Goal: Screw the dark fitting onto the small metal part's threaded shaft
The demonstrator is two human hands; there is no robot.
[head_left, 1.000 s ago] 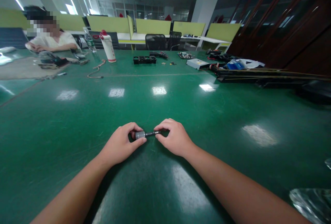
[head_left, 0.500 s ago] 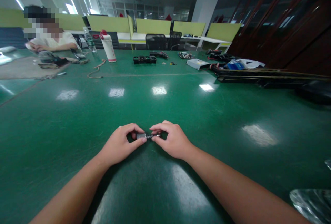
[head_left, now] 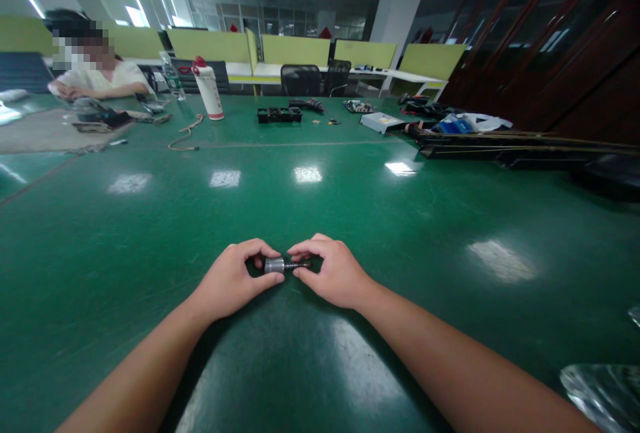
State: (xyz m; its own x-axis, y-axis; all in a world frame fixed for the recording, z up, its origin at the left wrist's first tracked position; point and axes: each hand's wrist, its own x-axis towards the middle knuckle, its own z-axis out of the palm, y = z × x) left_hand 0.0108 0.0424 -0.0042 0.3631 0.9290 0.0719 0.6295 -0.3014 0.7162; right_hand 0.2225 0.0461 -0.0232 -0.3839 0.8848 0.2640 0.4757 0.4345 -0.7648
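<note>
Shaft tip is indistinct in shadow inside the right hand's curl; cylinder rear is hard to make out near the left hand's fingers. Part lies between the hands, which are apart, curled around its ends; grip: cannot tell.

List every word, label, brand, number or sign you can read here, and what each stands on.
No text is readable.
White bottle: reddish marks, too small to read.
Metal cylinder between the hands: no lettering can be made out.
</note>
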